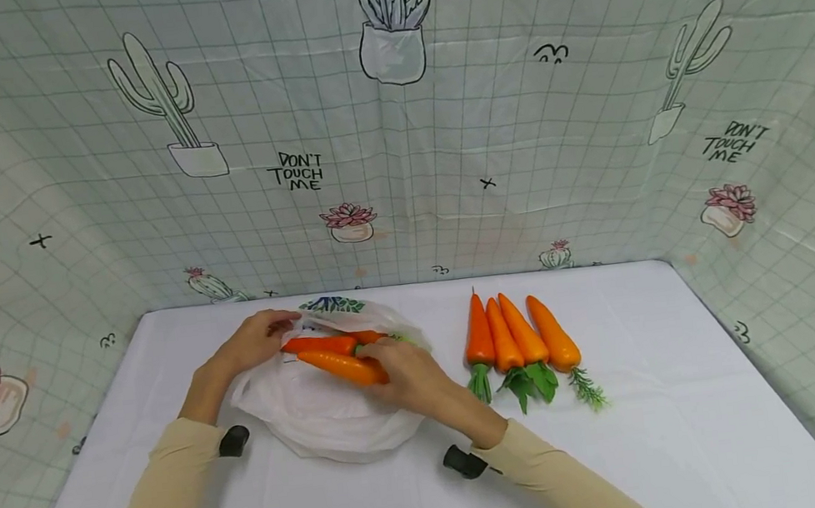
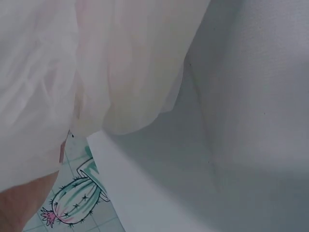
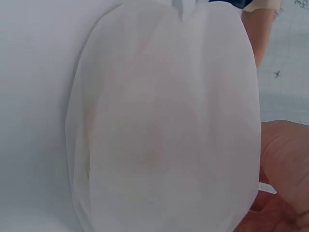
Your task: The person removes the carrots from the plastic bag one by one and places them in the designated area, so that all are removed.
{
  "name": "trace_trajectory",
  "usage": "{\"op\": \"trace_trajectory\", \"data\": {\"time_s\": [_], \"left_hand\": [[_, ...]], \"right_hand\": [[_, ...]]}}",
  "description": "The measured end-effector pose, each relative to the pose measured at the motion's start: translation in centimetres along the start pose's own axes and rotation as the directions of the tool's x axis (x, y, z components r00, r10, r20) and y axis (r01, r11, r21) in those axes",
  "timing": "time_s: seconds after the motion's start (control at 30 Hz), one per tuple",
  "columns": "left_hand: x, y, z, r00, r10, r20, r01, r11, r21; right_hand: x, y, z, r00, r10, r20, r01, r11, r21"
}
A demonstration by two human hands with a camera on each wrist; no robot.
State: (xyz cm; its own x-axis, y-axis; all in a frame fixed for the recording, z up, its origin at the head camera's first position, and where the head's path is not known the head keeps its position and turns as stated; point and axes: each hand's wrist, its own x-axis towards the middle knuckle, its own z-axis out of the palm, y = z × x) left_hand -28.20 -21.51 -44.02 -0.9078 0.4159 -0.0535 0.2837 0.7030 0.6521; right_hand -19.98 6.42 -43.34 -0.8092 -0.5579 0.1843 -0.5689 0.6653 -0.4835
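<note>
A white plastic bag (image 1: 323, 440) with a blue-green print lies on the left half of the table, its mouth open. At the bag's far left rim my left hand (image 1: 259, 338) holds the thin plastic. My right hand (image 1: 409, 371) grips an orange carrot (image 1: 337, 366) by its thick end, over the bag's mouth. Just behind it lies a red-orange carrot (image 1: 320, 346), and another orange piece (image 1: 366, 336) shows farther in. Both wrist views are mostly filled by the bag (image 2: 130, 63); in the right one, part of my right hand (image 3: 287, 164) appears at its edge.
Several carrots with green tops lie in a row right of the bag, among them a red-orange carrot (image 1: 479, 334) and a rightmost orange carrot (image 1: 554, 336). A white cloth covers the table (image 1: 669, 425). Behind it hangs a grid-patterned curtain (image 1: 443, 166) with cactus drawings.
</note>
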Motion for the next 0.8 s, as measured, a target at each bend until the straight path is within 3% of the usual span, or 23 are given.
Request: {"op": "trace_trajectory", "data": {"time_s": [0.17, 0.47, 0.8], "left_hand": [[-0.1, -0.1, -0.1, 1.000, -0.001, 0.001, 0.001, 1.000, -0.008], [-0.8, -0.6, -0.1, 0.997, 0.042, -0.057, -0.041, 0.999, 0.031], [-1.0, -0.5, 0.0, 0.996, 0.024, -0.088, -0.014, 0.994, 0.111]], "right_hand": [[-0.2, 0.2, -0.4, 0.999, 0.001, -0.032, 0.000, 0.999, 0.041], [-0.5, 0.6, -1.0, 0.997, -0.001, -0.080, 0.011, 0.991, 0.130], [-0.8, 0.9, -2.0, 0.990, 0.044, -0.135, 0.000, 0.950, 0.313]]}}
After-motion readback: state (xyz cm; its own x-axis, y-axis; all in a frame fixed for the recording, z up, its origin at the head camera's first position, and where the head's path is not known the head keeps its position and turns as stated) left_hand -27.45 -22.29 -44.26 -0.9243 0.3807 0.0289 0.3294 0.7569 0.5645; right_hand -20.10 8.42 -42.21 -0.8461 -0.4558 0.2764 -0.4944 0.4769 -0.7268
